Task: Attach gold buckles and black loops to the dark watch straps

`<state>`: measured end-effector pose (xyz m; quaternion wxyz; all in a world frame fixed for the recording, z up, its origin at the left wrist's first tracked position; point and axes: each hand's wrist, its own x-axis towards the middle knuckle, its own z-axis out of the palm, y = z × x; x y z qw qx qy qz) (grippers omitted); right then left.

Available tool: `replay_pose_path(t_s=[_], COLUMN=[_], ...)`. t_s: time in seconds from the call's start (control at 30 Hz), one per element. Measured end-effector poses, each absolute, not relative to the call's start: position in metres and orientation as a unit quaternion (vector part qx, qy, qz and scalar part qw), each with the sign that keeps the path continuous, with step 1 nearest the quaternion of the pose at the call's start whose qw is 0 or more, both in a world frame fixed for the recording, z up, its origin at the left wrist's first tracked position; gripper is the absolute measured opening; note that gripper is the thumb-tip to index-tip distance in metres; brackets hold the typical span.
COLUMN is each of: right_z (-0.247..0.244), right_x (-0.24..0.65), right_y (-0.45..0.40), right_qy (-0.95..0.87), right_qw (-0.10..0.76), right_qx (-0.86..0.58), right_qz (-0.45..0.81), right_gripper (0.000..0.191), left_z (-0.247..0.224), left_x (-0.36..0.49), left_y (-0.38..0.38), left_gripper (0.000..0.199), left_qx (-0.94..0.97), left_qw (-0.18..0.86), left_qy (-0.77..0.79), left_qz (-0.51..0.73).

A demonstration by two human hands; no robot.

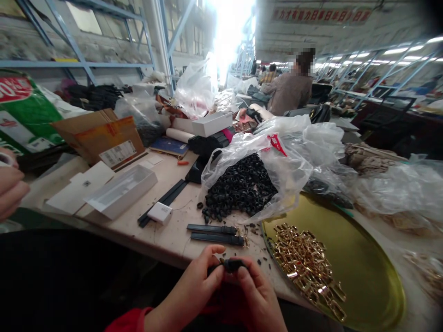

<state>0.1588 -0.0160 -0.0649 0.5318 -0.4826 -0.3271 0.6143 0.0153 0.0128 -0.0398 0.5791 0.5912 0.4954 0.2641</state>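
Observation:
My left hand (202, 281) and my right hand (256, 290) meet just off the table's front edge. Both are closed on a dark strap (234, 264), whose small gold-coloured metal part shows by my left fingertips. Most of the strap is hidden by my fingers. Two dark straps with gold buckles (216, 234) lie side by side just beyond my hands. A heap of small black loops (238, 189) spills from a clear plastic bag (290, 161). To the right, gold buckles (304, 258) are piled on a golden oval tray (367, 263).
Another person's hand (10, 189) is at the left edge. An open white box (121, 191), a cardboard box (104, 138), a small white box (159, 212) and longer dark strips (178, 191) lie on the table's left. A seated person (289, 92) is farther back.

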Motion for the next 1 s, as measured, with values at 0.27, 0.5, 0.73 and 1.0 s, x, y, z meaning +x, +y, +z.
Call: replay_pose_path(t_s=[0.27,0.5,0.73,1.0], right_z=[-0.063,-0.055,-0.046,-0.056], right_x=[0.163,0.166,0.162,0.168], right_y=[-0.028,-0.048,-0.07,-0.081], right_qy=[-0.21,-0.198,-0.258,-0.47], right_qw=[0.489,0.437,0.482,0.477], right_qx=[-0.428,-0.333,-0.39,-0.599], right_qz=[0.731,0.812,0.741,0.44], right_gripper=[0.039,0.032,0.037,0.029], left_z=[-0.023,-0.018,-0.01,-0.01], left_x=[0.015,0.014,0.015,0.009], left_y=[0.006,-0.016,-0.042,-0.059], left_gripper=[0.022,0.02,0.028,0.035], left_qx=[0.63,0.672,0.613,0.5], left_qw=[0.493,0.424,0.575,0.72], left_qy=[0.57,0.582,0.495,0.418], left_qz=[0.189,0.173,0.22,0.237])
